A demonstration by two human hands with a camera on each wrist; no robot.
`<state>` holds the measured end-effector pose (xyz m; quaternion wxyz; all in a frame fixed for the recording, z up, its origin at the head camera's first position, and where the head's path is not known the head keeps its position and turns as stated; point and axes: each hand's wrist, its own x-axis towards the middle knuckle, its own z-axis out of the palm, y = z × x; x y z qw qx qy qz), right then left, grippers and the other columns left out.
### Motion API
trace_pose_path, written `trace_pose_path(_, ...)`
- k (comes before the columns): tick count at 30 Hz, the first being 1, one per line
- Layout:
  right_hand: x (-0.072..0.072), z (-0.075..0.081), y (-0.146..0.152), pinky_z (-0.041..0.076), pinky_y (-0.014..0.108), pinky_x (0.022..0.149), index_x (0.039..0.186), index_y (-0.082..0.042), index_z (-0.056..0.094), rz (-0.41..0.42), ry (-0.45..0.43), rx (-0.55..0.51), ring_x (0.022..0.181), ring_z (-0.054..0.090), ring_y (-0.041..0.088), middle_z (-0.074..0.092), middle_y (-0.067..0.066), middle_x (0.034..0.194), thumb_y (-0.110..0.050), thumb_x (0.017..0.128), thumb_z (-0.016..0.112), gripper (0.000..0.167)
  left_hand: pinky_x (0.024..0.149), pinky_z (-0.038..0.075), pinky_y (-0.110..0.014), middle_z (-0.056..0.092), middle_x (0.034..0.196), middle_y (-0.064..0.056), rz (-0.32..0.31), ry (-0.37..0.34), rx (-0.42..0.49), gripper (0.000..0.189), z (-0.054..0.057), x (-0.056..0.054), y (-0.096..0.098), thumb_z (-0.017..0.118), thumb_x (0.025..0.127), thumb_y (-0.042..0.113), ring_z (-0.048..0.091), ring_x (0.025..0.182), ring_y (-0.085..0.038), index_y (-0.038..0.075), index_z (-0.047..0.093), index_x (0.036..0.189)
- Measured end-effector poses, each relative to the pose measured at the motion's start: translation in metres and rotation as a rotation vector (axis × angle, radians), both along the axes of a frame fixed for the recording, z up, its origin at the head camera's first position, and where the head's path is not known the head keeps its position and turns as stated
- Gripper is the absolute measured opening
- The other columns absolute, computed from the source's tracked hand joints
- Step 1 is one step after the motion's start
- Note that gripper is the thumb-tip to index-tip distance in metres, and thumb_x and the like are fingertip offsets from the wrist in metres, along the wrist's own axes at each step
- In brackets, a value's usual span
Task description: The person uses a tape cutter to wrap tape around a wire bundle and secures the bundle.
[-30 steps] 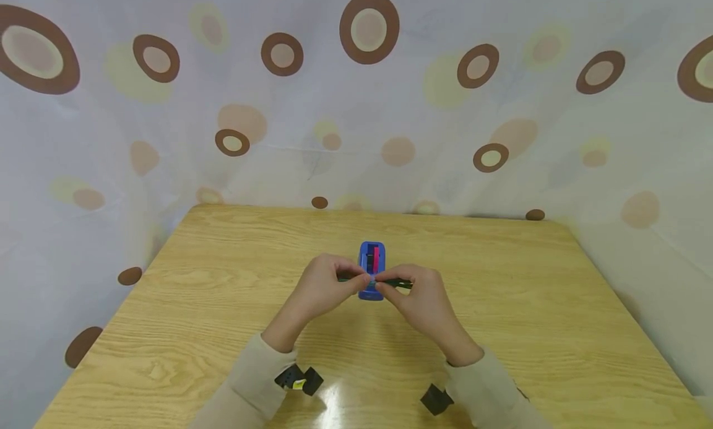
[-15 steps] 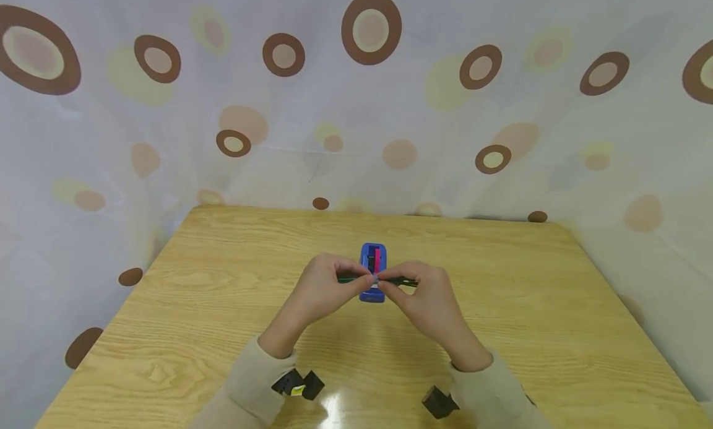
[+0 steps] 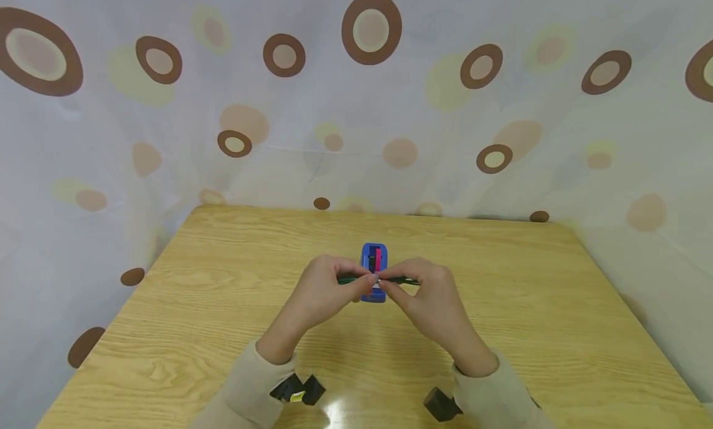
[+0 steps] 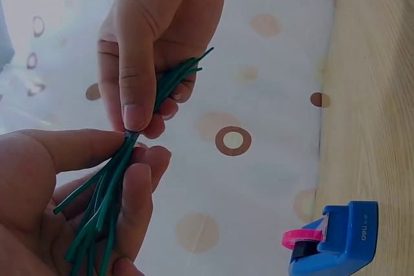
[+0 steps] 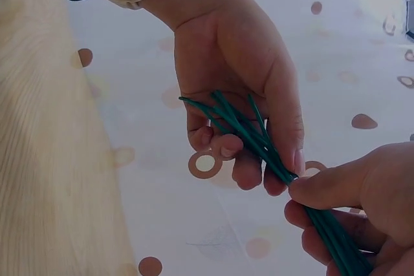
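In the head view both hands meet over the near part of a blue tape dispenser (image 3: 374,255). My left hand (image 3: 319,293) and right hand (image 3: 431,302) pinch a bundle of thin green strands (image 4: 107,189) at its middle, fingertips almost together. One half of the bundle fans out across the left palm, as the left wrist view shows; the other half (image 5: 333,237) runs under the right fingers. A small shiny, clear band (image 4: 131,134) shows between the thumbs, partly hidden by them. The dispenser carries a pink ring (image 4: 301,238) beside a black part.
The wooden table (image 3: 223,243) extends around both arms. A pale curtain with brown and beige circles (image 3: 370,30) hangs behind it and along its sides. Black wrist cameras (image 3: 314,390) sit at the cuffs.
The right hand and forearm have shifted slightly right and toward the body. The left hand stays nearly in place, and both keep their pinch on the green strands.
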<state>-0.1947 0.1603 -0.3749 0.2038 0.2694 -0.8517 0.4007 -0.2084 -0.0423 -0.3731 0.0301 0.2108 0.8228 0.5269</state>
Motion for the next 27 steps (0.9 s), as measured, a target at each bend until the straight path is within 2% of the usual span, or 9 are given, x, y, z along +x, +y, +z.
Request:
trace_pose_path(7,0.007,0.007,0.000,0.054,0.029,0.070,0.092,-0.012,0.079,0.008,0.064,0.009,0.085,0.065,0.008,0.072,-0.009,0.090,-0.005,0.079,0.083,0.015,0.060,0.051,-0.035,0.072,0.077,0.001,0.007,0.001,0.017,0.023,0.005,0.006,0.000,0.068,0.094,0.034,0.063,0.067,-0.016,0.014,0.080,0.094)
trace_pose_path(12,0.012,0.011,0.000,0.054,0.030,0.070,0.093,-0.011,0.079,0.011,0.098,0.004,0.085,0.066,0.008,0.073,-0.008,0.090,-0.004,0.078,0.083,0.016,0.062,0.051,-0.034,0.072,0.080,0.006,-0.001,0.042,0.019,0.020,0.009,0.009,0.000,0.069,0.094,0.034,0.063,0.070,-0.015,0.017,0.080,0.094)
trace_pose_path(22,0.013,0.010,0.000,0.054,0.030,0.070,0.093,-0.010,0.078,0.024,0.110,-0.003,0.085,0.066,0.008,0.073,-0.008,0.091,-0.002,0.078,0.083,0.019,0.061,0.051,-0.030,0.074,0.089,0.005,0.021,0.093,0.022,0.019,0.012,0.014,-0.001,0.072,0.092,0.030,0.064,0.073,-0.011,0.013,0.081,0.095)
trace_pose_path(27,0.015,0.011,0.000,0.054,0.028,0.070,0.095,-0.011,0.079,0.030,0.112,-0.003,0.086,0.066,0.009,0.073,-0.008,0.092,-0.002,0.078,0.083,0.019,0.057,0.048,-0.028,0.074,0.089,0.005,0.024,0.120,0.026,0.018,0.014,0.016,-0.001,0.073,0.091,0.028,0.063,0.070,-0.014,0.013,0.081,0.096)
